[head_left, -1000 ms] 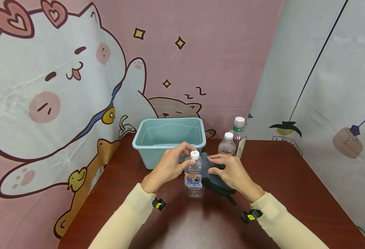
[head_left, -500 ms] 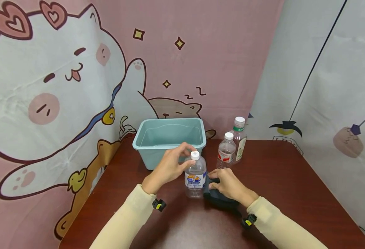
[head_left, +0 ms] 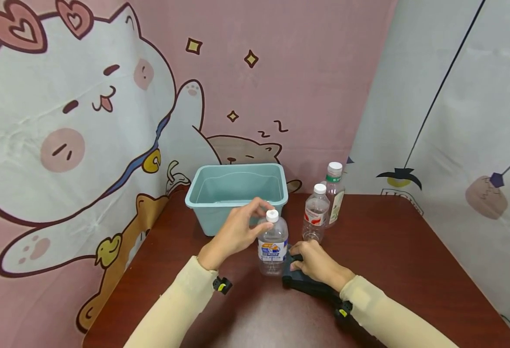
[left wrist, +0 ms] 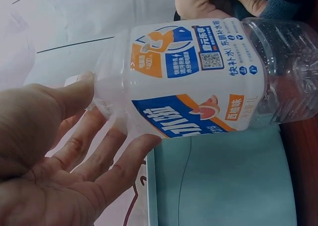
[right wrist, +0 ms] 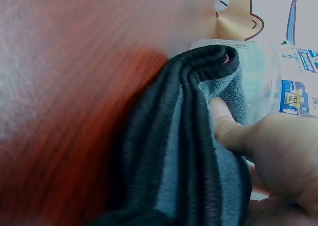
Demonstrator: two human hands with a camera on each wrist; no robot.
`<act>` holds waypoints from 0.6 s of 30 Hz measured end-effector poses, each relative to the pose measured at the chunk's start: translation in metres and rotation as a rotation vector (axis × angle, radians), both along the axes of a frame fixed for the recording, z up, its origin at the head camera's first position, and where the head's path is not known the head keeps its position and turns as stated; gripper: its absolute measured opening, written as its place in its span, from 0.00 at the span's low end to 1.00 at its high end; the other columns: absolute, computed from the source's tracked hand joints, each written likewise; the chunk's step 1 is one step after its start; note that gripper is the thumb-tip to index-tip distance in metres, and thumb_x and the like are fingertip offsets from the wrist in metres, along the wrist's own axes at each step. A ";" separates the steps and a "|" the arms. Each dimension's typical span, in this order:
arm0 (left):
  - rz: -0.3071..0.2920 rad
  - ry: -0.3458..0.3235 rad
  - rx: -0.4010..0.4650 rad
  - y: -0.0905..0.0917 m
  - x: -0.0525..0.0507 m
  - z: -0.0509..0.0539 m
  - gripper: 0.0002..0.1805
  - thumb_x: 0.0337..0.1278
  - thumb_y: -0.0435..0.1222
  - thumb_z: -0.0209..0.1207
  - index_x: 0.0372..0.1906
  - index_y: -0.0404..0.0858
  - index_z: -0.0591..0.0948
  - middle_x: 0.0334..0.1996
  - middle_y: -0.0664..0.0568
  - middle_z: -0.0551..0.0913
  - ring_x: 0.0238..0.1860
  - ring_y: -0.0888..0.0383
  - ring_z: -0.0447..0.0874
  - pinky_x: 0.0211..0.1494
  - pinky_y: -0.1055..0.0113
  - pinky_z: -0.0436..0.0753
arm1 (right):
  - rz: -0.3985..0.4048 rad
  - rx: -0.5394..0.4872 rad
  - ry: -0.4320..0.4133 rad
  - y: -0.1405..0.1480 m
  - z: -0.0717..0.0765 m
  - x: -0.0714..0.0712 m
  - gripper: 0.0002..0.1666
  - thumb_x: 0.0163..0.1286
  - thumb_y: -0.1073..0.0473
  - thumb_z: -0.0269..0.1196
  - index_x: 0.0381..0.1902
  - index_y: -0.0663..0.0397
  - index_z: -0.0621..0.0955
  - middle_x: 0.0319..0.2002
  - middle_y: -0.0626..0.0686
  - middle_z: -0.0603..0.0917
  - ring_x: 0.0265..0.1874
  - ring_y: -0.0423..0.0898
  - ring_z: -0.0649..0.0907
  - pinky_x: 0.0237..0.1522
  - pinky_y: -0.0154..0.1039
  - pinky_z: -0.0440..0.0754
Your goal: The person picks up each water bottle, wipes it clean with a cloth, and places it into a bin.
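A clear plastic bottle (head_left: pixel 273 251) with a white cap and a blue, orange and white label stands upright on the table. My left hand (head_left: pixel 234 236) holds it near the neck; in the left wrist view the thumb (left wrist: pixel 79 94) and fingers lie around its upper part. My right hand (head_left: pixel 317 263) grips a folded dark grey cloth (head_left: pixel 297 279) with black edging, low beside the bottle's right side. In the right wrist view the cloth (right wrist: pixel 184 136) lies along the bottle's base, with my thumb pressed into its folds. The fingers behind the cloth are mostly hidden.
A light teal plastic bin (head_left: pixel 237 205) stands behind the left hand. Two more clear bottles stand at the back right: a shorter one (head_left: pixel 315 215) with a red and white label, and a taller one (head_left: pixel 335 193) with a green neck band. The brown table (head_left: pixel 394 261) meets the printed wall cloth.
My right hand and the cloth have moved down along the bottle's right side, from its upper part to near its base. My left hand and the bottle have stayed in place.
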State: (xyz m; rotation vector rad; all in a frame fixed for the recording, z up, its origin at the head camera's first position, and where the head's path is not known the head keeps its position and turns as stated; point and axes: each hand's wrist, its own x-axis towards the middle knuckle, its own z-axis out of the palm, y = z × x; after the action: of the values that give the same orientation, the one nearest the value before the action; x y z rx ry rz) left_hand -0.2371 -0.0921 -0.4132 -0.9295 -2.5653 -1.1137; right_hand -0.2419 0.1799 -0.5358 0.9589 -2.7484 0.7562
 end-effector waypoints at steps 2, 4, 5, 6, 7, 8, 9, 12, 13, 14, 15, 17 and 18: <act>0.005 -0.002 -0.003 0.001 0.000 0.000 0.22 0.79 0.36 0.76 0.69 0.44 0.82 0.51 0.46 0.93 0.62 0.43 0.98 0.60 0.41 0.96 | -0.018 -0.012 -0.013 0.001 -0.002 0.000 0.19 0.64 0.67 0.87 0.52 0.67 0.96 0.50 0.61 0.99 0.53 0.58 0.98 0.57 0.56 0.97; 0.007 -0.006 -0.003 0.001 0.000 0.000 0.22 0.79 0.36 0.76 0.69 0.44 0.82 0.50 0.47 0.93 0.62 0.44 0.98 0.60 0.41 0.96 | -0.023 -0.027 -0.012 0.003 -0.004 0.001 0.19 0.65 0.66 0.87 0.52 0.66 0.96 0.51 0.61 0.99 0.53 0.58 0.98 0.57 0.56 0.97; 0.007 -0.010 -0.003 0.001 0.000 0.000 0.22 0.79 0.36 0.76 0.69 0.44 0.82 0.50 0.47 0.93 0.62 0.44 0.98 0.60 0.41 0.96 | -0.023 -0.036 -0.010 0.003 -0.005 0.001 0.19 0.65 0.66 0.87 0.52 0.66 0.96 0.51 0.61 0.99 0.53 0.58 0.98 0.57 0.56 0.98; 0.007 -0.016 -0.002 0.001 0.000 -0.001 0.22 0.79 0.36 0.76 0.69 0.44 0.82 0.50 0.47 0.93 0.63 0.44 0.98 0.60 0.41 0.96 | -0.022 -0.045 -0.006 0.004 -0.006 0.001 0.19 0.66 0.66 0.87 0.52 0.66 0.96 0.52 0.61 0.99 0.53 0.58 0.98 0.56 0.55 0.98; 0.007 -0.021 -0.001 0.001 0.000 -0.001 0.22 0.79 0.36 0.76 0.69 0.45 0.82 0.50 0.47 0.93 0.63 0.43 0.98 0.61 0.41 0.96 | -0.020 -0.055 -0.001 0.005 -0.006 0.002 0.18 0.66 0.67 0.87 0.53 0.66 0.96 0.52 0.61 0.98 0.53 0.58 0.98 0.56 0.55 0.98; 0.006 -0.026 0.000 0.001 0.000 -0.002 0.22 0.79 0.37 0.76 0.69 0.45 0.82 0.50 0.47 0.93 0.63 0.43 0.98 0.61 0.42 0.96 | -0.017 -0.066 0.005 0.005 -0.007 0.002 0.19 0.66 0.67 0.86 0.53 0.66 0.96 0.52 0.62 0.98 0.54 0.59 0.98 0.56 0.56 0.98; 0.004 -0.031 0.003 0.001 0.000 -0.002 0.22 0.79 0.36 0.76 0.69 0.44 0.82 0.50 0.47 0.93 0.63 0.43 0.98 0.62 0.41 0.96 | -0.016 -0.077 0.011 0.006 -0.007 0.003 0.19 0.66 0.67 0.86 0.54 0.66 0.96 0.53 0.62 0.98 0.54 0.59 0.98 0.56 0.56 0.98; 0.004 -0.032 0.004 0.000 0.000 -0.002 0.22 0.79 0.36 0.76 0.69 0.44 0.82 0.50 0.47 0.93 0.64 0.43 0.98 0.63 0.40 0.96 | -0.025 -0.116 0.024 0.007 -0.008 0.004 0.20 0.67 0.68 0.86 0.55 0.66 0.96 0.54 0.62 0.98 0.56 0.60 0.98 0.58 0.57 0.97; 0.004 -0.030 0.002 0.000 0.000 -0.002 0.22 0.79 0.36 0.76 0.69 0.44 0.82 0.50 0.47 0.93 0.64 0.43 0.98 0.63 0.40 0.96 | -0.032 -0.128 0.025 0.007 -0.008 0.004 0.20 0.67 0.68 0.86 0.56 0.65 0.96 0.55 0.61 0.98 0.56 0.59 0.98 0.59 0.58 0.97; 0.005 -0.027 0.000 0.000 -0.001 -0.001 0.22 0.79 0.36 0.76 0.69 0.44 0.82 0.50 0.47 0.93 0.63 0.43 0.98 0.63 0.40 0.96 | -0.040 -0.141 0.025 0.007 -0.008 0.004 0.20 0.67 0.68 0.86 0.56 0.64 0.96 0.55 0.61 0.98 0.57 0.59 0.98 0.60 0.58 0.97; 0.007 -0.025 -0.003 0.000 -0.001 -0.001 0.22 0.79 0.36 0.76 0.69 0.45 0.82 0.50 0.48 0.93 0.63 0.44 0.98 0.62 0.41 0.96 | -0.052 -0.155 0.019 0.008 -0.007 0.004 0.21 0.67 0.67 0.86 0.57 0.63 0.96 0.55 0.60 0.98 0.57 0.58 0.98 0.60 0.58 0.96; 0.009 -0.019 -0.010 0.000 -0.001 0.000 0.22 0.79 0.36 0.76 0.69 0.44 0.82 0.50 0.48 0.93 0.63 0.44 0.98 0.62 0.42 0.96 | -0.075 -0.187 -0.004 0.008 -0.005 0.004 0.21 0.68 0.67 0.86 0.58 0.61 0.96 0.57 0.58 0.98 0.59 0.58 0.97 0.62 0.58 0.96; 0.010 -0.014 -0.014 0.000 -0.001 0.000 0.22 0.79 0.36 0.76 0.69 0.44 0.82 0.50 0.48 0.93 0.63 0.44 0.98 0.61 0.43 0.97 | -0.084 -0.202 -0.014 0.009 -0.003 0.005 0.22 0.68 0.66 0.85 0.59 0.60 0.96 0.57 0.58 0.98 0.60 0.58 0.97 0.63 0.58 0.96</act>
State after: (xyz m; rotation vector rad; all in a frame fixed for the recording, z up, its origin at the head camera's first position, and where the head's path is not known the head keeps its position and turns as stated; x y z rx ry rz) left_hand -0.2380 -0.0919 -0.4128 -0.9138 -2.5897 -1.1045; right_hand -0.2374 0.1885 -0.5393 0.7949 -2.6409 1.0062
